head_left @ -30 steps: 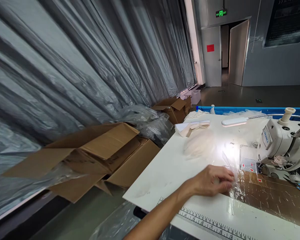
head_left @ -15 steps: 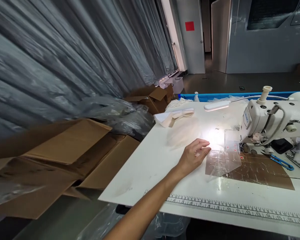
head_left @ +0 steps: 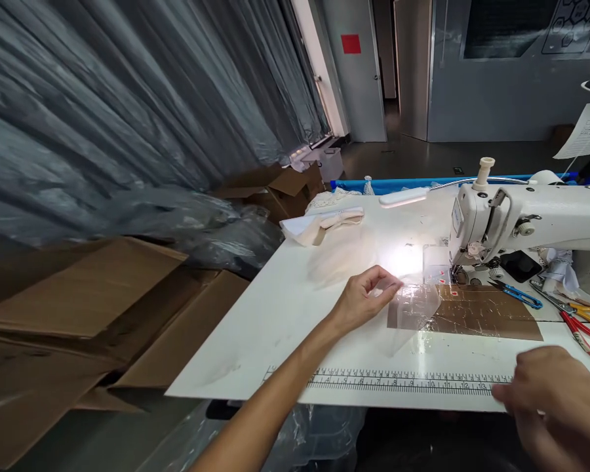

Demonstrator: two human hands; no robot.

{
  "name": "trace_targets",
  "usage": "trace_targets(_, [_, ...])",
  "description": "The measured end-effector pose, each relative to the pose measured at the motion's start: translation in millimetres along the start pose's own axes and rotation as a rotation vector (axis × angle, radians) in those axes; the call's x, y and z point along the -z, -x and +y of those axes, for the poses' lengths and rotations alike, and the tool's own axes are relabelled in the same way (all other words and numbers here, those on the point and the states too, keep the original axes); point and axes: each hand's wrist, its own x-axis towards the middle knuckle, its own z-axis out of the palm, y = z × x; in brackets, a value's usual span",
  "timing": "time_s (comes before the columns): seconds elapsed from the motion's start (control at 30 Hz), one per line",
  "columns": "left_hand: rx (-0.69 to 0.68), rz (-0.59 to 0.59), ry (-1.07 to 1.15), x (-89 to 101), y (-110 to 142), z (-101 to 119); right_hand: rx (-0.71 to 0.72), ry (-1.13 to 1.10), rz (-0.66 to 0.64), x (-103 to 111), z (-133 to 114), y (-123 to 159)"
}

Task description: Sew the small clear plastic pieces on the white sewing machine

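Note:
My left hand (head_left: 368,296) is over the white table, thumb and fingertips pinched on the edge of a thin sheer piece of fabric (head_left: 415,305). The fabric spreads to the right over a brown sheet (head_left: 491,314) taped to the table. Just beyond is the white sewing machine (head_left: 479,219), its needle area (head_left: 459,272) right of the fabric. At the lower right, over the table's front edge, my right hand (head_left: 553,390) is smeared by motion, and its fingers are not clear.
Blue thread snips (head_left: 521,296) and red-handled pliers (head_left: 577,331) lie right of the brown sheet. Folded cloth (head_left: 322,225) rests at the back left. A ruler strip (head_left: 388,385) runs along the front edge. Open cardboard boxes (head_left: 93,282) stand left of the table.
My right hand has come into view at the lower right. My left hand has closed into a pinch on the fabric's edge. The view has turned right.

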Motion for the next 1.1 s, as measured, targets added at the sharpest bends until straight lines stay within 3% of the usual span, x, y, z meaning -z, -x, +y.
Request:
trace_targets(0.1, [0.122, -0.237, 0.244, -17.6, 14.2, 28.1, -0.086, -0.002, 0.091, -5.0, 20.4, -6.1])
trace_targets(0.2, [0.145, -0.494, 0.325, -36.8, 34.2, 57.7, -0.235, -0.047, -0.075, -4.0, 26.5, -11.2])
trace_targets(0.3, [0.188, -0.587, 0.392, -43.9, 45.2, 76.8, -0.325, -0.244, -0.262, -4.1, 22.3, -15.7])
trace_targets(0.43, [0.280, -0.439, 0.428, -31.3, 32.6, 77.3, -0.494, -0.563, -0.469, -12.0, 23.5, -26.1])
trace_targets(0.53, [0.289, -0.319, 0.343, -20.0, 14.7, 67.6, -0.563, -0.691, -0.408, -19.0, 38.4, -36.3])
trace_targets(0.6, [0.302, -0.316, 0.276, -18.1, 5.3, 61.0, -0.575, -0.754, -0.389, -22.1, 50.7, -42.6])
trace_targets(0.77, [0.358, -0.361, 0.211, -28.7, -12.1, 48.0, -0.817, -0.910, -0.321, -27.4, 69.5, -52.9])
trace_targets(0.9, [0.361, -0.359, 0.178, -37.9, -28.5, 38.8, -0.977, -0.827, -0.327, -31.1, 76.8, -55.7])
trace_targets(1.1, [0.279, -0.328, 0.011, -35.8, -42.9, 25.4, -0.914, -0.538, -0.271, -32.1, 91.3, -53.3])
